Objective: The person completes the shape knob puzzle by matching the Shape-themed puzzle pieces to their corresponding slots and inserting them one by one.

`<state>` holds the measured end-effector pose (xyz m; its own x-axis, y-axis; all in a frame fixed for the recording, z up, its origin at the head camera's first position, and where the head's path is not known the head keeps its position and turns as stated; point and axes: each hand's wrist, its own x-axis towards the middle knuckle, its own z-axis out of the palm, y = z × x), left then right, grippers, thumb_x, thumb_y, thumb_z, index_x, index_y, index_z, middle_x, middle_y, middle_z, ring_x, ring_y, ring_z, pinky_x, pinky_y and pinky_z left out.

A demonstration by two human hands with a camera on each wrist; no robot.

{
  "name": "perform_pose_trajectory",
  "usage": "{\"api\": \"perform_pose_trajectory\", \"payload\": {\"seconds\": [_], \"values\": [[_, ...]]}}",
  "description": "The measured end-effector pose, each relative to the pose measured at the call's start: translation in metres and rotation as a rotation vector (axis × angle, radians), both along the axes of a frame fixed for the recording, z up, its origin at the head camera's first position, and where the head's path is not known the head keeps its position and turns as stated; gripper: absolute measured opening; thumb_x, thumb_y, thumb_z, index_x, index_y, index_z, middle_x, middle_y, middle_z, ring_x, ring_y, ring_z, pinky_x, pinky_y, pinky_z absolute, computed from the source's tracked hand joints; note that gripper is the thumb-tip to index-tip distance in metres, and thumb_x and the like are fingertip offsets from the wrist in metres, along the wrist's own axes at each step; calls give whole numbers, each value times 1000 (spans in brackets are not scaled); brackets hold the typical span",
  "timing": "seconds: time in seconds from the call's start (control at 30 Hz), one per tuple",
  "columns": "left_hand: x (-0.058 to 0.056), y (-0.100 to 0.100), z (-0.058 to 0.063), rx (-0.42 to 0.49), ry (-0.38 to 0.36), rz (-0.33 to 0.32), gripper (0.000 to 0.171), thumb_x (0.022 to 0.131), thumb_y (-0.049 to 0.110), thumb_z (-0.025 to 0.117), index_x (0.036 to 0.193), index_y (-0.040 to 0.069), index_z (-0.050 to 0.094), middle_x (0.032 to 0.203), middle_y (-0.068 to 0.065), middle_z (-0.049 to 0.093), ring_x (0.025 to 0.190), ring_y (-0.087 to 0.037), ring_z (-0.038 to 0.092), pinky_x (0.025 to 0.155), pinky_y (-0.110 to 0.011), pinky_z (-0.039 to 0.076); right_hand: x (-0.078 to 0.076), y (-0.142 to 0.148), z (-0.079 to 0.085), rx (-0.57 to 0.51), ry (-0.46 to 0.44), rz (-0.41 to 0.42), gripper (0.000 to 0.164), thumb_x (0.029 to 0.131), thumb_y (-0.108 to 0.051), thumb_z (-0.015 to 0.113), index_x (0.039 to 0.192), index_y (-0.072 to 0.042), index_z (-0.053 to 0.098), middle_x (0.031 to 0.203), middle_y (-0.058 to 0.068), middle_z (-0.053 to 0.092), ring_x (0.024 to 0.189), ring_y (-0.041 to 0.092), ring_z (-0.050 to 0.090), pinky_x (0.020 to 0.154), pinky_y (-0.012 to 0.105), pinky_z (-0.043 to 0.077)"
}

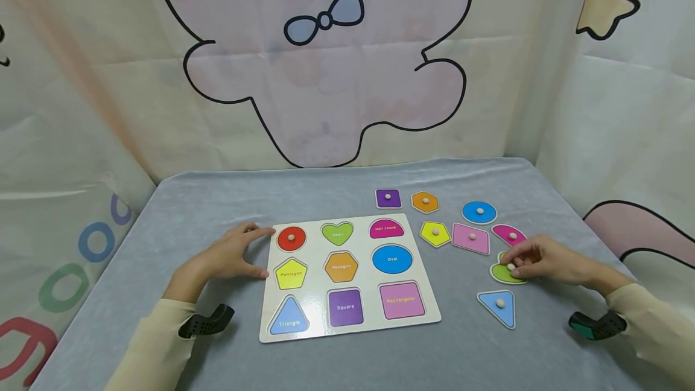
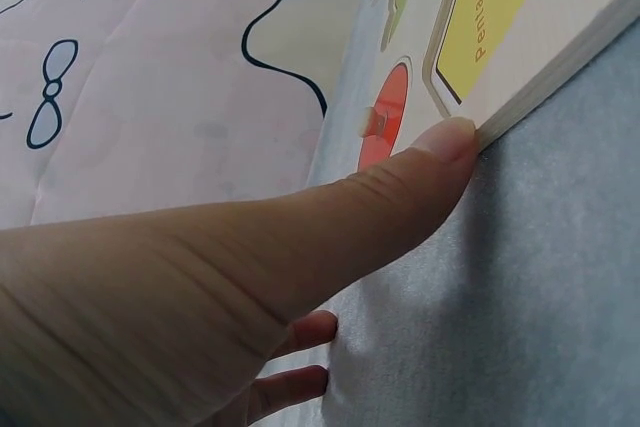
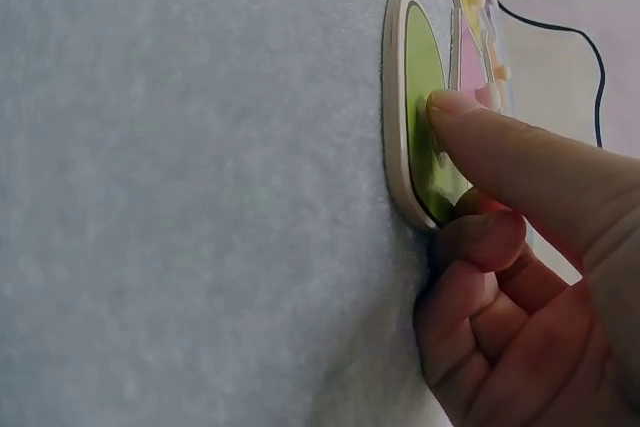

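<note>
A white shape puzzle board (image 1: 317,306) lies on the cloth, its left edge touched by the thumb and index fingertip of my left hand (image 1: 230,252). In the left wrist view the thumb (image 2: 400,182) presses at the board's side, near the yellow Pentagon slot (image 2: 490,17). A red circle piece (image 1: 285,240) with a knob sits in the top left slot. On the right, my right hand (image 1: 548,263) pinches a green heart piece (image 1: 499,273) around its knob. The right wrist view shows that heart piece (image 3: 420,57) low over the cloth, its knob hidden by the thumb.
Around the right hand lie knobbed pieces: a blue triangle (image 1: 502,308), magenta half round (image 1: 506,233), pink rectangle (image 1: 464,238), blue oval (image 1: 472,213) and yellow pentagon (image 1: 431,239). Behind the board are a purple square (image 1: 382,202) and an orange hexagon (image 1: 419,204).
</note>
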<state>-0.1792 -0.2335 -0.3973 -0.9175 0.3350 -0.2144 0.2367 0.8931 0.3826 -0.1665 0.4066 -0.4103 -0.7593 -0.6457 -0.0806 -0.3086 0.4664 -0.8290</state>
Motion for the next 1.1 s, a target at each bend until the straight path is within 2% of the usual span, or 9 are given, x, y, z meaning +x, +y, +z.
{"api": "perform_pose_trajectory", "payload": {"seconds": [0.27,0.53,0.7,0.97,1.1], "values": [[0,-1,-1,-4,11,-6,94,71,50,89,151,22,48,147,-22,45,132,-45,44,105,-70,42,0,2,-4,-40,-7,5,18,91,8,66,109,8,70,74,9,51,68,17,50,53,28,40],[1,1,1,1,-9,11,93,72,48,89,151,22,47,150,-23,43,135,-45,41,106,-71,39,3,2,-2,18,16,-57,16,91,5,67,106,5,72,70,7,51,66,14,52,49,29,37],[0,1,1,-2,-7,7,93,72,48,89,151,22,47,150,-23,43,135,-46,42,106,-70,39,3,-1,8,57,27,-86,16,92,2,67,107,4,72,72,4,53,69,13,53,50,27,38],[0,1,1,-3,2,11,92,72,48,89,151,22,48,149,-24,43,135,-46,42,106,-71,40,-1,-19,26,103,130,-201,14,90,-2,72,104,-3,75,74,-5,57,70,11,53,51,26,38],[-1,1,-1,-5,-6,20,92,72,47,89,150,22,48,150,-24,43,135,-46,42,105,-71,40,-4,-31,30,126,130,-235,13,90,-6,73,103,-4,75,75,-5,56,71,10,52,51,26,38]]}}
